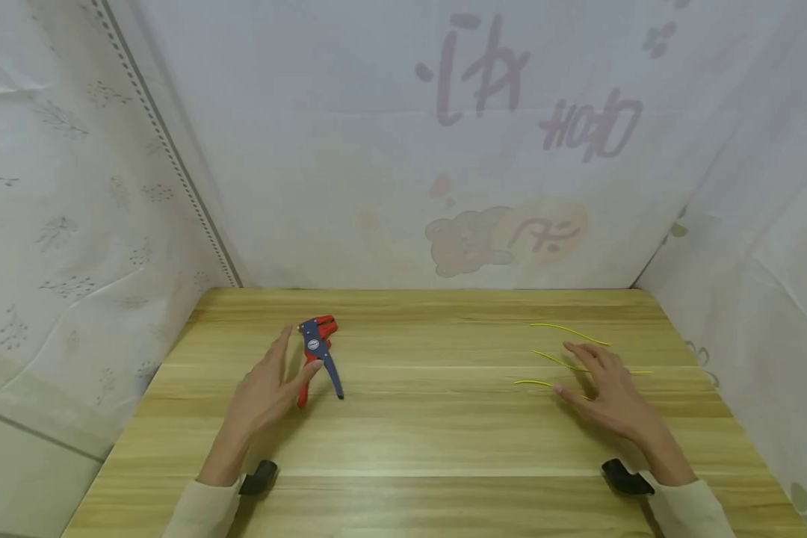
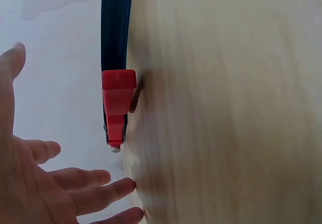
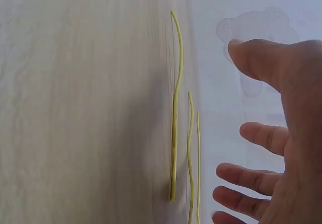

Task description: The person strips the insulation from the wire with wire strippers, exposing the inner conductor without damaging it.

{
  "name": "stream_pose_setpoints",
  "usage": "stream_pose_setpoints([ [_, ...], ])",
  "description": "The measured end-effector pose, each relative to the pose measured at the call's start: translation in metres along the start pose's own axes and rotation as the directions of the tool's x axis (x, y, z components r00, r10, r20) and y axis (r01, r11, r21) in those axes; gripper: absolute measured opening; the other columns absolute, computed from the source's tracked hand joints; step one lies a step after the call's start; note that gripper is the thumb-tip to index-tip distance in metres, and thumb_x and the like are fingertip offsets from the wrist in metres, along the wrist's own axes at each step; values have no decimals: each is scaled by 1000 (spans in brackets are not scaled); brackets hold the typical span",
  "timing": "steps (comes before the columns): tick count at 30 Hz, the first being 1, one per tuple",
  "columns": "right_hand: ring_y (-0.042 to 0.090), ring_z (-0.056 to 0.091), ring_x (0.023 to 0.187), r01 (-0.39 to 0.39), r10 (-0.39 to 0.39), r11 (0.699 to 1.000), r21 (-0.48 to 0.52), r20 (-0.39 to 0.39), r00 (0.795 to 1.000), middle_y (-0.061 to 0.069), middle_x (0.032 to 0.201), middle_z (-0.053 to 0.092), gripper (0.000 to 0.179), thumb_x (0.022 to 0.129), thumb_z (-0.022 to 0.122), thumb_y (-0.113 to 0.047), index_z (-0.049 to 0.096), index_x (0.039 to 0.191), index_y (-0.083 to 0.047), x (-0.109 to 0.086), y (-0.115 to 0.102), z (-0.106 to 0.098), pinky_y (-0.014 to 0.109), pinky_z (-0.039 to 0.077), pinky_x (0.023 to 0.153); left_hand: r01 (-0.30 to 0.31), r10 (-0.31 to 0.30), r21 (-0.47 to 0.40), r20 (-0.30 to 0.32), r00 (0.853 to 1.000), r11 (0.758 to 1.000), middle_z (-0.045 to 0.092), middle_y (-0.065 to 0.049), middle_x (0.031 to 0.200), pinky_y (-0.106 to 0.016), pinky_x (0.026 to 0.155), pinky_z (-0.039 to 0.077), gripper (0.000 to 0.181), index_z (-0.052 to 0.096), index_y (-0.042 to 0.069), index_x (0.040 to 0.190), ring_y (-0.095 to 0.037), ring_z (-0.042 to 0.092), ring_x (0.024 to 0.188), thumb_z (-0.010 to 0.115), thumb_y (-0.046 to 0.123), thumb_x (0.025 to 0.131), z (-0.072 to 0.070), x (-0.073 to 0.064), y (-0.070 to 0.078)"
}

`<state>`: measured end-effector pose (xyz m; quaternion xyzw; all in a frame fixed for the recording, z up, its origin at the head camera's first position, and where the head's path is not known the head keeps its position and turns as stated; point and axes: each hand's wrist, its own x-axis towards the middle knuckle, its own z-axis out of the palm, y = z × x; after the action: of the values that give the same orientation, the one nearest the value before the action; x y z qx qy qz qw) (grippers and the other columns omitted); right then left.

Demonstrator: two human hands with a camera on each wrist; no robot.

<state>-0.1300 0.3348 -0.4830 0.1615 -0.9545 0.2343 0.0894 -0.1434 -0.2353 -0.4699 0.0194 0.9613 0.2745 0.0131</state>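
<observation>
A wire stripper [image 1: 314, 345] with a blue body and red jaws and handle lies on the left part of the table. My left hand [image 1: 262, 392] hovers over its near left side, thumb and fingers spread, holding nothing. In the left wrist view the wire stripper [image 2: 118, 90] appears end-on, apart from the fingers. Three yellow wires lie on the right: a far wire [image 1: 571, 332], a middle wire [image 1: 554, 360] and a near wire [image 1: 533, 382]. Above them my right hand [image 1: 612, 396] is held with fingers extended, covering parts of two. The right wrist view shows the nearest wire [image 3: 176, 103] clear of the fingertips.
The wooden table [image 1: 430, 433] meets a pale printed cloth [image 1: 343, 187] at its back edge. More patterned cloth hangs at the left [image 1: 74, 224] and right. A black wrist mount [image 1: 261, 478] sits by the left sleeve, another [image 1: 625, 477] by the right.
</observation>
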Motion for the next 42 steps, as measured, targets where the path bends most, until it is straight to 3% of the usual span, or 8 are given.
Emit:
stream_pose_setpoints([
  [6,48,44,126,7,-8,1000,30,5,1000,23,137,50,69,90,79,-29,48,148,-6,1,-5,0,73,43,92,6,-6,-3,-16,1000,1000,35,-30,161,-72,99,48,100,11,13,166,-56,46,136,44,76,96,1,5,3],
  [13,38,55,114,0,0,1000,28,25,1000,19,128,57,64,93,76,-30,50,147,-6,4,-7,5,62,52,88,84,-84,-29,-6,996,996,47,-28,153,-73,103,43,101,19,12,164,-56,46,137,43,80,93,0,8,5],
  [21,33,61,107,-27,21,997,76,80,997,15,120,62,61,95,75,-30,51,145,-5,8,-13,10,55,55,86,47,-47,-118,0,999,992,62,-26,137,-63,96,52,97,26,5,160,-45,63,122,48,74,95,1,13,9],
  [27,26,61,103,-11,6,998,59,72,997,9,112,64,57,92,78,-28,58,140,-4,10,-16,16,49,54,85,60,-56,-192,29,998,980,61,-25,126,-47,85,56,98,25,2,160,-35,63,110,54,70,95,8,21,9],
  [32,24,60,103,-10,5,998,64,68,998,6,109,65,51,91,79,-27,62,134,-5,12,-17,22,44,53,84,47,-43,-212,24,999,976,56,-24,111,-32,66,47,98,26,-6,157,-28,57,87,59,63,96,11,28,6],
  [37,19,55,98,13,-18,998,67,66,998,3,105,62,39,91,78,-26,66,124,-7,14,-17,24,39,50,81,70,-62,-191,50,997,979,51,-15,95,-29,58,38,99,26,-8,154,-21,49,73,59,64,95,13,35,4],
  [42,14,52,93,18,-22,996,82,50,998,0,100,60,27,91,79,-22,68,112,-11,13,-15,29,35,49,80,100,-90,-172,67,994,980,55,-10,90,-29,57,40,99,29,-7,151,-19,51,70,64,65,92,14,39,4],
])
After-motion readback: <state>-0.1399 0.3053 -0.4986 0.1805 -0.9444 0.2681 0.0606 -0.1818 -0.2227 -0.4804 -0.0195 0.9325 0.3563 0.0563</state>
